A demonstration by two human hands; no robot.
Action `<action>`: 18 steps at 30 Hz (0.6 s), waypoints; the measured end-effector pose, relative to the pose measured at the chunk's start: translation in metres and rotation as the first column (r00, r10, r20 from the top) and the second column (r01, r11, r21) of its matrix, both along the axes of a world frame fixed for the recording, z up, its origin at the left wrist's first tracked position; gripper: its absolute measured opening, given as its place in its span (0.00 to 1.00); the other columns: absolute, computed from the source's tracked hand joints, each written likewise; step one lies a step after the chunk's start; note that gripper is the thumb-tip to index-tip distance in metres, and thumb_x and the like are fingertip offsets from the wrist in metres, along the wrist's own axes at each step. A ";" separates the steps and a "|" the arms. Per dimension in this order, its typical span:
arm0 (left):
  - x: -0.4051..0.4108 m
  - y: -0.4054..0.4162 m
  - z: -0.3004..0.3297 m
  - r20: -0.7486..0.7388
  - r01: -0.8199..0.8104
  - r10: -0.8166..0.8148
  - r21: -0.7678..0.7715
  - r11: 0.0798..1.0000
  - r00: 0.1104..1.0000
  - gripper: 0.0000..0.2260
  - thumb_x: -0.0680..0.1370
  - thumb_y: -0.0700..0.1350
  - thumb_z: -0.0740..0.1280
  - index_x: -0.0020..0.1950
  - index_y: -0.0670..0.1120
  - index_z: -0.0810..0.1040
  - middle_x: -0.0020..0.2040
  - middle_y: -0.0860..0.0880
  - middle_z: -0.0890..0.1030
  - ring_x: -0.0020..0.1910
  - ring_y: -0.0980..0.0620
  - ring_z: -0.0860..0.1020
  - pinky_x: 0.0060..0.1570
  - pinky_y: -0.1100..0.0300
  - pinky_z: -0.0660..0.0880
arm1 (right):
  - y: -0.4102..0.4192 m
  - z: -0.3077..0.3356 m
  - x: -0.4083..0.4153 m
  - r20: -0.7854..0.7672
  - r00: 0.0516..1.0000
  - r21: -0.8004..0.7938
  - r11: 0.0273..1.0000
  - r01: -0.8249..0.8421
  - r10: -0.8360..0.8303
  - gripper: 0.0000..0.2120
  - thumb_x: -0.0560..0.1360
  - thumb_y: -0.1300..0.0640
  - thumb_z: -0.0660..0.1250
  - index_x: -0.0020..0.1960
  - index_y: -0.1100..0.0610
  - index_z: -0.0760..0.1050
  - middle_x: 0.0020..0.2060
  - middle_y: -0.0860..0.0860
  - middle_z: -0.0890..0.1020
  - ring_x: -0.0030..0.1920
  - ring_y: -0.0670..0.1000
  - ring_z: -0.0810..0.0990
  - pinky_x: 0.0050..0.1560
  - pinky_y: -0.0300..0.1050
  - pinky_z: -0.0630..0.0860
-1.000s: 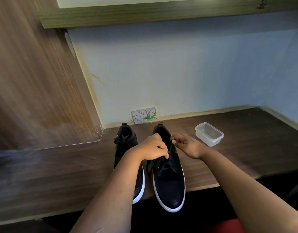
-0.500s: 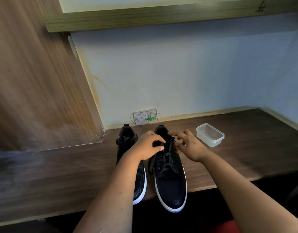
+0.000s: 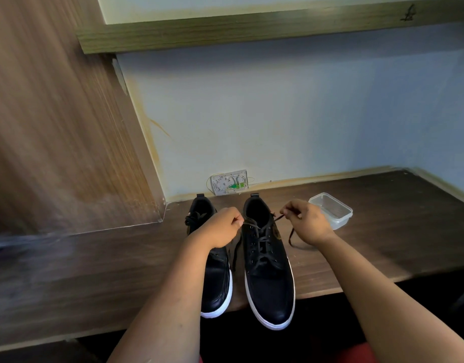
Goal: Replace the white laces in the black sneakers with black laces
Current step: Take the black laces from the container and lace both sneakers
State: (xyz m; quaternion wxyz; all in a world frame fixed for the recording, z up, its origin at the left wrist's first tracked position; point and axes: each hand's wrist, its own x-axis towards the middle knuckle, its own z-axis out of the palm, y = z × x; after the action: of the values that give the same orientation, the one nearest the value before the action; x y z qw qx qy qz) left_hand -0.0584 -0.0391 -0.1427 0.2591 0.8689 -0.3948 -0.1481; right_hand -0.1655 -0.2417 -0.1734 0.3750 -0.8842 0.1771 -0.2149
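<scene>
Two black sneakers with white soles stand side by side on the wooden desk, toes over its front edge. The right sneaker [image 3: 267,273] is threaded with a black lace [image 3: 259,239]. My left hand [image 3: 220,229] pinches the lace's left end beside the top eyelets. My right hand [image 3: 306,224] pinches the other end, pulled out to the right, and its loose tail hangs down onto the desk. The left sneaker [image 3: 212,279] lies partly under my left forearm and has a tied black lace near its opening. No white lace is in view.
A clear plastic container [image 3: 333,210] sits on the desk [image 3: 382,231] just right of my right hand. A wall socket plate [image 3: 229,182] is behind the shoes. A wooden panel [image 3: 55,127] rises on the left, a shelf [image 3: 252,30] runs overhead.
My hands have moved apart from over the right sneaker's tongue, each drawing a lace end outward; the right end now stretches taut toward the container.
</scene>
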 end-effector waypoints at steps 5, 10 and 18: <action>0.004 0.008 -0.005 -0.095 -0.096 0.085 -0.118 0.988 0.992 0.07 0.83 0.40 0.55 0.50 0.48 0.72 0.44 0.52 0.80 0.42 0.56 0.78 0.48 0.60 0.74 | -0.004 0.000 -0.005 -0.023 1.000 -0.028 1.000 0.000 -0.001 0.04 0.79 0.59 0.64 0.48 0.55 0.78 0.39 0.46 0.79 0.40 0.44 0.76 0.34 0.27 0.67; 0.005 0.013 0.002 -0.203 -0.180 0.141 -0.187 0.966 0.969 0.06 0.82 0.43 0.58 0.51 0.49 0.75 0.43 0.51 0.77 0.41 0.54 0.76 0.43 0.63 0.75 | -0.001 0.003 -0.004 0.027 0.999 0.137 0.990 0.019 -0.023 0.03 0.80 0.56 0.63 0.47 0.52 0.74 0.38 0.48 0.78 0.39 0.49 0.76 0.37 0.38 0.71; -0.024 -0.025 0.005 -0.013 0.091 -0.099 -0.279 0.956 0.995 0.17 0.79 0.51 0.65 0.68 0.55 0.73 0.66 0.53 0.75 0.67 0.52 0.70 0.67 0.55 0.66 | 0.045 0.032 -0.003 0.273 0.928 0.524 0.770 -0.364 0.253 0.05 0.77 0.61 0.67 0.52 0.60 0.79 0.43 0.58 0.82 0.42 0.48 0.81 0.45 0.41 0.78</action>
State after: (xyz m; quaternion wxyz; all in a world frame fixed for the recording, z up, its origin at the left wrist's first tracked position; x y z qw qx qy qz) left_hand -0.0827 -0.0641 -0.1374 0.3762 0.8020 -0.4494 -0.1151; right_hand -0.1689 -0.1966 -0.1415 0.6652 -0.7255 0.0485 -0.1697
